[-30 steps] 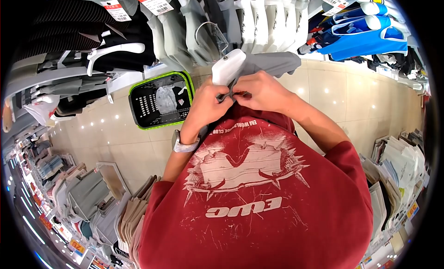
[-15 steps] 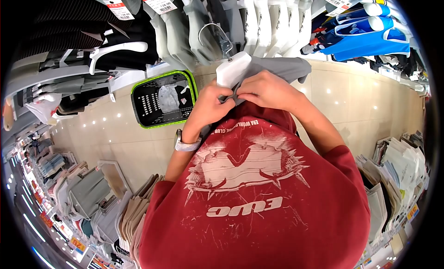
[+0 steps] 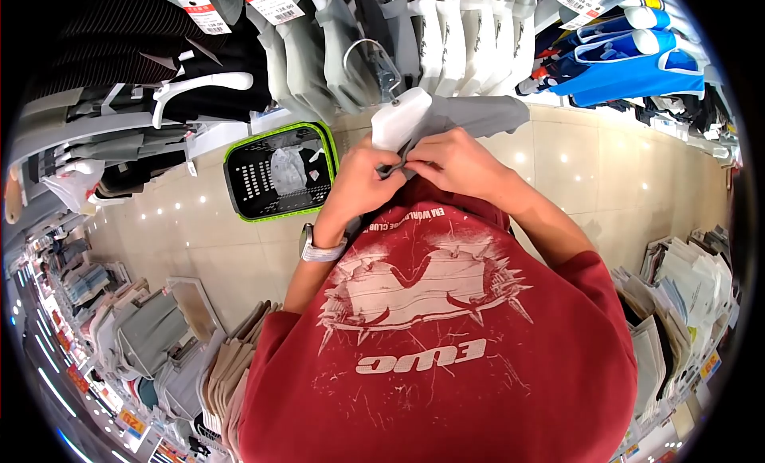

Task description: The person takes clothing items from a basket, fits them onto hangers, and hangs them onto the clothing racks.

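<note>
A grey garment (image 3: 482, 115) hangs on a white hanger (image 3: 401, 119) with a metal hook, close in front of my chest. My left hand (image 3: 360, 180) pinches the dark grey edge of the cloth just below the hanger. Opposite it, my right hand (image 3: 456, 162) has thumb and fingers closed on the same edge, the fingertips almost meeting those of the left. The garment's lower part is hidden behind my hands and red shirt (image 3: 438, 304).
Behind the hanger runs a rack of grey and white garments (image 3: 454, 41) with price tags. A black basket with a green rim (image 3: 239, 212) stands on the tiled floor (image 3: 621, 192), holding a bagged item. Blue garments (image 3: 629, 76) hang at right; clothing racks flank me.
My right hand has shifted slightly, its fingers lower and more bunched at the cloth edge. The grey garment has moved slightly left; both hands keep their hold.
</note>
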The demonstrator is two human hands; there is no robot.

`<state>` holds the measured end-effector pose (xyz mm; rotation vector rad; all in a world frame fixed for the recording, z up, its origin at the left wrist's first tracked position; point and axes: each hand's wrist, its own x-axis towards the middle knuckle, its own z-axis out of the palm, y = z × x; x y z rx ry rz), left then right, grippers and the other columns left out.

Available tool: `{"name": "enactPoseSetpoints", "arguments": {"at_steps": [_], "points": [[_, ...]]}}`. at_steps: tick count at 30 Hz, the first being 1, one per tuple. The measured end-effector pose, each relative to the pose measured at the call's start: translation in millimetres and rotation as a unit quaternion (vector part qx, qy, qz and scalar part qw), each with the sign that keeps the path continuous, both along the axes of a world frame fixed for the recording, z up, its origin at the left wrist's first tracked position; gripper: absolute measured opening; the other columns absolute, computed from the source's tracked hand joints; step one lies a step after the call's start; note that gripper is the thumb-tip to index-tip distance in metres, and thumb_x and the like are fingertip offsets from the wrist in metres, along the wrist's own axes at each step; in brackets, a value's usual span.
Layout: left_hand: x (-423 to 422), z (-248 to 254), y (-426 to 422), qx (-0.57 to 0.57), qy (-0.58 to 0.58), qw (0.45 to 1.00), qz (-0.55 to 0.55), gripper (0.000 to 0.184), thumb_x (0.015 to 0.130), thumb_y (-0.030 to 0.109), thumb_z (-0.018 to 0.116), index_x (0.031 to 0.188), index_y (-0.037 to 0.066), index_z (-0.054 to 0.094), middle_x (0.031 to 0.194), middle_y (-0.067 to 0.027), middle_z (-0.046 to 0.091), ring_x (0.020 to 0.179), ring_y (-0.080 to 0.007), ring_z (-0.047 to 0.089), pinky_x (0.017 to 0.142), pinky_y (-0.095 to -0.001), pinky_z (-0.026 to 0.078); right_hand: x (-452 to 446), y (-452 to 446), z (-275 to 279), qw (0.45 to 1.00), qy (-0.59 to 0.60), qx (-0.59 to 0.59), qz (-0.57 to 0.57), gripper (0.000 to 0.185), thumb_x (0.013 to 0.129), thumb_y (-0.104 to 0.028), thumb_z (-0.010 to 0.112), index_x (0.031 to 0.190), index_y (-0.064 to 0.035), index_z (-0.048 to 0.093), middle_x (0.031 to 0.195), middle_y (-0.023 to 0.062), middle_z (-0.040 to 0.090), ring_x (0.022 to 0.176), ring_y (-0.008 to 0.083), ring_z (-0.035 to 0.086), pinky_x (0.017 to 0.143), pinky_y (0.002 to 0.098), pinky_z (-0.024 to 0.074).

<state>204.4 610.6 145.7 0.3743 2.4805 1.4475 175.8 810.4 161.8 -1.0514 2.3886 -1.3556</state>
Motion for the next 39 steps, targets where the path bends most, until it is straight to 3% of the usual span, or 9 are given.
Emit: {"name": "enactPoseSetpoints", "arguments": {"at_steps": [2, 11, 22, 26, 27, 31, 36, 38, 39], "points": [[0.9, 1.3, 3.9, 0.001, 0.021, 1.0, -0.001, 0.017, 0.067, 0.01, 0.071, 0.082, 0.001, 0.068, 0.089, -0.0214, 0.061, 0.072, -0.0323, 0.062, 0.061, -0.0362, 0.049, 1.0, 2.2, -1.8, 1.0, -0.009, 0.005, 0.005, 0.012, 0.074, -0.01, 0.068, 0.08, -0.0003, 0.065, 0.074, 0.0149, 0.063, 0.067, 0.0362, 0.06, 0.063, 0.0425, 0.0487], [2.3, 2.2, 5.2, 0.015, -0.006, 1.0, 0.006, 0.014, 0.069, 0.004, 0.065, 0.081, -0.003, 0.064, 0.089, -0.017, 0.058, 0.078, -0.0265, 0.06, 0.069, -0.0321, 0.047, 14.3, -2.7, -24.6, 0.989, -0.061, -0.107, -0.079, 0.012, 0.067, -0.004, 0.066, 0.077, 0.0005, 0.062, 0.068, 0.0128, 0.061, 0.058, 0.0263, 0.061, 0.057, 0.0335, 0.0498], [-0.5, -4.4, -1.2, 0.008, -0.004, 0.999, 0.049, 0.017, 0.065, 0.011, 0.069, 0.08, 0.002, 0.068, 0.09, -0.02, 0.061, 0.075, -0.0338, 0.062, 0.065, -0.0365, 0.049, 11.5, 5.6, -28.8, 0.969, 0.073, -0.146, -0.187, 0.009, 0.066, 0.001, 0.062, 0.073, -0.0008, 0.057, 0.072, 0.0104, 0.058, 0.061, 0.0242, 0.058, 0.059, 0.0297, 0.0484], [-6.2, 10.8, -6.4, -0.025, 0.06, 0.998, -0.008, 0.017, 0.064, 0.013, 0.069, 0.078, 0.004, 0.069, 0.095, -0.0198, 0.061, 0.076, -0.0338, 0.062, 0.065, -0.0378, 0.05, -12.2, 15.4, 5.8, 0.957, 0.145, -0.005, -0.252, 0.045, 0.063, 0.001, 0.062, 0.107, -0.0031, 0.055, 0.09, 0.0137, 0.06, 0.09, 0.0341, 0.057, 0.087, 0.0387, 0.0438], [-9.1, 7.0, -9.3, -0.04, 0.125, 0.99, -0.05, 0.017, 0.064, 0.015, 0.069, 0.078, 0.006, 0.07, 0.1, -0.0188, 0.061, 0.077, -0.0346, 0.062, 0.066, -0.0394, 0.05, -17.4, 29.3, -7.8, 0.98, 0.084, 0.058, -0.173, 0.063, 0.061, -0.002, 0.065, 0.122, -0.0076, 0.047, 0.099, 0.0155, 0.06, 0.103, 0.0384, 0.053, 0.098, 0.0424, 0.0358], [-13.8, 16.4, -9.3, -0.089, 0.145, 0.978, -0.121, 0.013, 0.063, 0.01, 0.073, 0.075, 0.006, 0.07, 0.103, -0.017, 0.06, 0.085, -0.0337, 0.062, 0.077, -0.0356, 0.049, -34.4, 49.0, -29.9, 0.99, -0.11, 0.082, -0.042, 0.033, 0.066, -0.013, 0.071, 0.095, 0.0011, 0.064, 0.081, 0.02, 0.065, 0.075, 0.0357, 0.064, 0.069, 0.0359, 0.0502], [-15.5, 2.0, -30.6, 0.047, 0.139, 0.985, -0.088, 0.017, 0.065, 0.004, 0.075, 0.082, 0.005, 0.072, 0.113, -0.0123, 0.059, 0.099, -0.0275, 0.061, 0.083, -0.0334, 0.048, -20.3, 59.9, -49.4, 0.985, -0.147, 0.039, -0.086, 0.033, 0.068, -0.012, 0.071, 0.097, 0.0011, 0.063, 0.082, 0.0204, 0.064, 0.074, 0.032, 0.064, 0.071, 0.033, 0.0489], [-11.2, -1.7, -41.7, 0.161, 0.054, 0.985, 0.018, 0.027, 0.063, 0.004, 0.076, 0.089, 0.002, 0.07, 0.115, -0.0111, 0.059, 0.105, -0.0249, 0.059, 0.088, -0.0316, 0.046, -11.8, 64.5, -53.0, 0.98, -0.17, 0.045, -0.095, 0.034, 0.067, -0.01, 0.071, 0.098, 0.001, 0.062, 0.084, 0.0201, 0.064, 0.073, 0.0283, 0.063, 0.072, 0.0324, 0.0488], [-17.5, 1.1, -45.9, 0.09, 0.159, 0.983, 0.024, 0.039, 0.062, 0.004, 0.078, 0.099, 0.0, 0.067, 0.116, -0.0106, 0.059, 0.105, -0.0233, 0.059, 0.092, -0.0325, 0.045, -7.7, 65.0, -50.5, 0.98, -0.172, 0.048, -0.088, 0.034, 0.067, -0.01, 0.071, 0.098, 0.001, 0.062, 0.084, 0.0201, 0.064, 0.073, 0.0283, 0.063, 0.072, 0.0324, 0.0488]]}}
